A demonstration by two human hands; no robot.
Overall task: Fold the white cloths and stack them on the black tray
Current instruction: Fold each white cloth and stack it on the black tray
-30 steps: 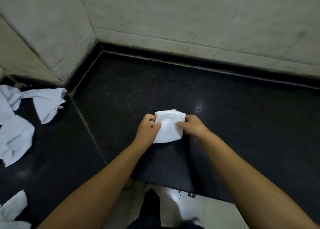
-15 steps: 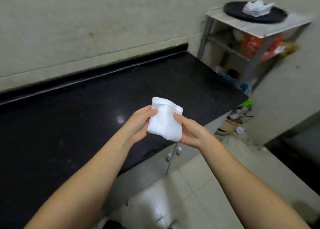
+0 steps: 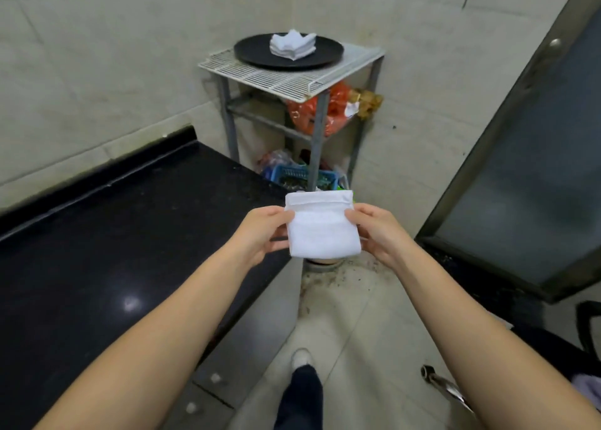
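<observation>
A folded white cloth (image 3: 320,226) is held in the air in front of me, over the floor past the counter's end. My left hand (image 3: 260,233) pinches its left edge and my right hand (image 3: 379,233) pinches its right edge. Farther ahead, a round black tray (image 3: 257,55) sits on top of a white wire rack (image 3: 286,81). A small stack of folded white cloths (image 3: 292,46) lies on the tray.
A black stone counter (image 3: 113,234) runs along the left, against a tiled wall. The rack's lower shelves hold orange bags (image 3: 325,114) and a blue basket (image 3: 292,176). A dark-framed door (image 3: 527,156) stands at the right. My foot (image 3: 300,358) is on the tiled floor.
I have turned right from the counter toward the rack. The folded cloth was lifted off the counter and is carried between both hands, and the tray has come into the centre of view.
</observation>
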